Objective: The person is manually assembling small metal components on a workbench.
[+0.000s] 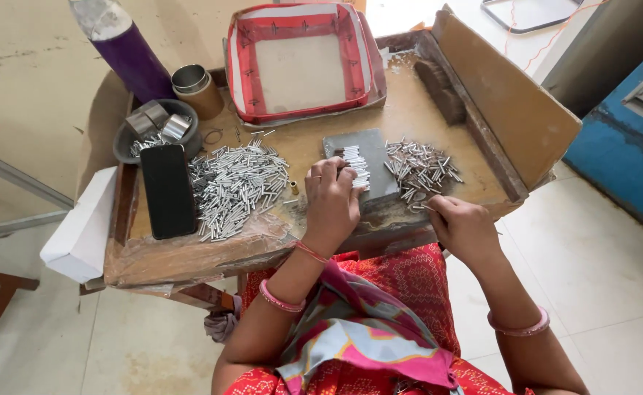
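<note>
My left hand [331, 199] rests on a small grey block [372, 150] on the worn wooden table [189, 252], its fingers closed over a row of small white tubes [356, 162] lined up on the block. My right hand [459, 223] sits at the table's front edge, fingertips pinched at the near rim of a small heap of metal tubes [418, 168]. A larger heap of the same metal tubes [235, 186] lies to the left of my left hand.
A black phone [167, 190] lies left of the big heap. Behind it are a dark bowl of metal parts [127, 143], a metal-capped cylinder [195, 88], a purple bottle [127, 51] and a red-edged tray [299, 62]. A cardboard flap [508, 102] stands at right, a white box [83, 227] at left.
</note>
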